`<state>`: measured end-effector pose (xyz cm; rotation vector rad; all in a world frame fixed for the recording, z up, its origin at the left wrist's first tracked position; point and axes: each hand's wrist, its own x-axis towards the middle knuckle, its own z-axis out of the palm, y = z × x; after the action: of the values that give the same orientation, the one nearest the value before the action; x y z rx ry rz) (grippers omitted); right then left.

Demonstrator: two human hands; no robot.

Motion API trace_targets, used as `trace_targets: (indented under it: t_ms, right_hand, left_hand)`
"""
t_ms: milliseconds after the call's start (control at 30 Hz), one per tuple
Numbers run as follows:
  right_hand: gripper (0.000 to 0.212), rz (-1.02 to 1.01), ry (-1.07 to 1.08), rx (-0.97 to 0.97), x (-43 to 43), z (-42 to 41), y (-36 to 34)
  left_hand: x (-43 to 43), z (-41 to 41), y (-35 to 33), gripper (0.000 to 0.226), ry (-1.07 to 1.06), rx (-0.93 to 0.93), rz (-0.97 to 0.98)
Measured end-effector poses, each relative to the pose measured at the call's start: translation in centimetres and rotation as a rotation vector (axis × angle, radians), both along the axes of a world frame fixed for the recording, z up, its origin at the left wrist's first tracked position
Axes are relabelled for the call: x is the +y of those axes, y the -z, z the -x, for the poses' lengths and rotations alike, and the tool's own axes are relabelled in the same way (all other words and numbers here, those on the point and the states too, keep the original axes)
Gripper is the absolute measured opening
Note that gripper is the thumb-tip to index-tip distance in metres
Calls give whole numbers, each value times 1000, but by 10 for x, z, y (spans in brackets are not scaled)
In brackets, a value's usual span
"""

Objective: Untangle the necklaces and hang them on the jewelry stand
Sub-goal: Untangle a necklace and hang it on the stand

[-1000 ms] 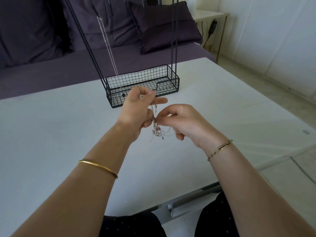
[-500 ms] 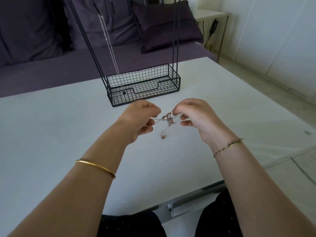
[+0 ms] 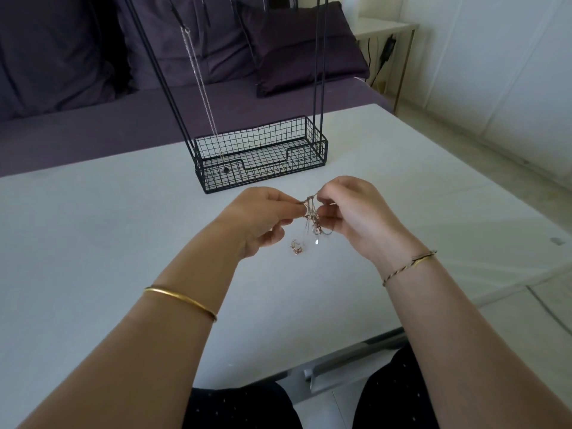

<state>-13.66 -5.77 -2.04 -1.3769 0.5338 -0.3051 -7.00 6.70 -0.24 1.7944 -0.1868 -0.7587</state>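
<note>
A small knot of thin gold and silver necklaces point(image 3: 310, 212) hangs between my two hands above the white table point(image 3: 93, 236). My left hand point(image 3: 260, 218) pinches its left side and my right hand point(image 3: 356, 212) pinches its right side. Loose ends with small charms point(image 3: 296, 246) dangle just over the tabletop. Behind my hands stands the black wire jewelry stand point(image 3: 263, 156), its basket base on the table and its thin rods rising out of view. One silver necklace point(image 3: 201, 88) hangs from it on the left, its dark pendant point(image 3: 226, 170) inside the basket.
A purple sofa with cushions point(image 3: 297, 48) runs behind the table. A small side table point(image 3: 383, 29) stands at the back right. The table's right edge drops to a pale floor point(image 3: 495, 168). My knees sit under the near edge.
My hands have come closer together and slightly lower. The stretched tangle has slackened, so the chains now droop downward between my fingertips.
</note>
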Motion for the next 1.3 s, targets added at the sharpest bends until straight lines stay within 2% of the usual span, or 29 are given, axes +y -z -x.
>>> trace_targets:
  t_ms: [133, 467, 600, 800, 1067, 1300]
  right_hand:
    - [14, 42, -16, 19, 0, 1, 1]
    - [14, 106, -40, 44, 0, 4, -1]
    - [14, 116, -16, 43, -1, 4, -2]
    - [16, 292, -28, 2, 0, 4, 0]
    - [15, 302, -81, 13, 2, 4, 1]
    - [13, 255, -169, 81, 4, 4, 1]
  left_hand:
    - [0, -2, 2, 11, -69, 79, 61]
    - [-4, 1, -3, 15, -113, 208, 148]
    - [-2, 1, -3, 17, -56, 161, 29]
    - [-4, 6, -5, 21, 30, 55, -80]
    - [-6, 4, -3, 5, -67, -30, -63]
    - [-11, 5, 1, 10, -215, -30, 46]
